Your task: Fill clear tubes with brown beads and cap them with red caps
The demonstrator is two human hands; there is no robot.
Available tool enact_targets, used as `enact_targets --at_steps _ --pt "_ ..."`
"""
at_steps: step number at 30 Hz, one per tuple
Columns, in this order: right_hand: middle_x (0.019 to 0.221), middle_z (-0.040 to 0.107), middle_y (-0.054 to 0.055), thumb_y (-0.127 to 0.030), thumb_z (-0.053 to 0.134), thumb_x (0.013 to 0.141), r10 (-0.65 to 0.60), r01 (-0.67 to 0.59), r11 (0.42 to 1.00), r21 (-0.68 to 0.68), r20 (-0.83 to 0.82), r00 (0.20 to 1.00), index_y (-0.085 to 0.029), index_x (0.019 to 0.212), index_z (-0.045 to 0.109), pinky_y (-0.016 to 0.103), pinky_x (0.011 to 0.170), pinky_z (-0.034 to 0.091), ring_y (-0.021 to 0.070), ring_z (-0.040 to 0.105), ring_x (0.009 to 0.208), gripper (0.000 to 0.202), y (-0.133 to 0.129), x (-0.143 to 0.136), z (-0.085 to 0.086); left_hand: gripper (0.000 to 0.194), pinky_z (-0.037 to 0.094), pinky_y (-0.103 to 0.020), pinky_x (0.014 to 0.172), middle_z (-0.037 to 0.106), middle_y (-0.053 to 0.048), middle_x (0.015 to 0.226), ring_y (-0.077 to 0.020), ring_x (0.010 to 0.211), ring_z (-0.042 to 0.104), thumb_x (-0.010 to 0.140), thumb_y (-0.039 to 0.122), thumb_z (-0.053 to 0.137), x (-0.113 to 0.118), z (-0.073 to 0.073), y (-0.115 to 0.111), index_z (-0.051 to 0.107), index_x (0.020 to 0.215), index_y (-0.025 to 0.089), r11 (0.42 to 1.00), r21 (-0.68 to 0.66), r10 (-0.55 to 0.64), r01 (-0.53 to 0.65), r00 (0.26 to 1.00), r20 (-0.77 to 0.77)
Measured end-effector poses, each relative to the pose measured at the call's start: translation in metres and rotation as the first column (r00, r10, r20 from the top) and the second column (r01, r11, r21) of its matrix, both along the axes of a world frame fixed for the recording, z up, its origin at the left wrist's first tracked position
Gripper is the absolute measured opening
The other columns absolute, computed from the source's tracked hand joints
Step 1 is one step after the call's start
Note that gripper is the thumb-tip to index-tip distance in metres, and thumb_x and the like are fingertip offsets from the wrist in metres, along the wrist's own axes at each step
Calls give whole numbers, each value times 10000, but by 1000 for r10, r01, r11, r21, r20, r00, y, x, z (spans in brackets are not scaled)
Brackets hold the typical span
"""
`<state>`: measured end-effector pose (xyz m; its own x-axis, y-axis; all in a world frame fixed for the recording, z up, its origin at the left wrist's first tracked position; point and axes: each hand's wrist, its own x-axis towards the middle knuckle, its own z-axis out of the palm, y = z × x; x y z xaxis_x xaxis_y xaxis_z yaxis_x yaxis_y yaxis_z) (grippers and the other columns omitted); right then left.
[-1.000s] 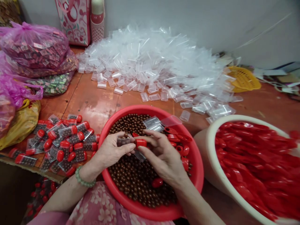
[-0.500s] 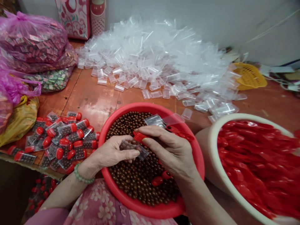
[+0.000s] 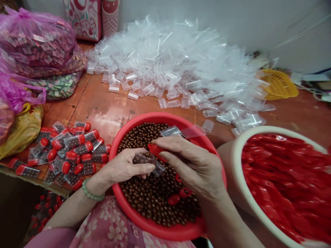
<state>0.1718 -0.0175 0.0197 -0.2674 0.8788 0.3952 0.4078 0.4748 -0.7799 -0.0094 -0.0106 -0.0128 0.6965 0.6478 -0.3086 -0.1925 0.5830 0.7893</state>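
Note:
Over a red basin (image 3: 116,196) of brown beads (image 3: 144,196), my left hand (image 3: 126,167) pinches a clear plastic sleeve (image 3: 159,168). Brown beads show through or inside the sleeve; which of the two I cannot tell. My right hand (image 3: 193,163) is closed on a red cap (image 3: 156,151), held just above the sleeve's right part, with a small gap between them. Other red caps (image 3: 173,199) lie on the beads under my right hand. Behind my right fingers, loose clear sleeves (image 3: 171,131) rest in the basin.
Filled, red-capped packs (image 3: 82,148) cover the table's left front. A large heap of clear sleeves (image 3: 165,62) spreads at the back. At right stands a cream bucket (image 3: 236,165) of red pieces. Tied bags (image 3: 38,41) sit back left, a yellow basket (image 3: 280,84) back right.
My right hand has shifted slightly right, its fingers lying further over the red cap. My left hand stays almost in place with the sleeve. The camera view has moved a little.

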Motion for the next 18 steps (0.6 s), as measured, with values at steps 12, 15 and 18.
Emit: enact_targets --at_steps 12,15,18 --pt "988 723 37 -53 640 827 -13 9 999 34 127 992 -266 1123 689 276 812 561 155 683 900 368 -4 20 -4 360 432 -194 569 574 29 666 -58 561 512 709 420 780 -1 0 0 616 855 135 998 -45 40 -40 999 0" --pt "958 732 21 -59 639 832 -64 63 998 11 85 994 -274 1092 699 280 820 562 152 684 900 342 -4 16 0 346 427 -191 573 574 29 668 -61 578 512 708 401 782 0 2 1 619 856 134 998 -45 37 -37 999 0" --pt "964 740 16 -83 642 842 -80 80 996 -28 2 997 -278 1073 698 317 845 565 163 688 916 308 -3 2 3 351 421 -193 572 567 32 675 -62 585 502 701 394 784 1 3 0 614 865 135 999 -29 44 -44 999 -8"
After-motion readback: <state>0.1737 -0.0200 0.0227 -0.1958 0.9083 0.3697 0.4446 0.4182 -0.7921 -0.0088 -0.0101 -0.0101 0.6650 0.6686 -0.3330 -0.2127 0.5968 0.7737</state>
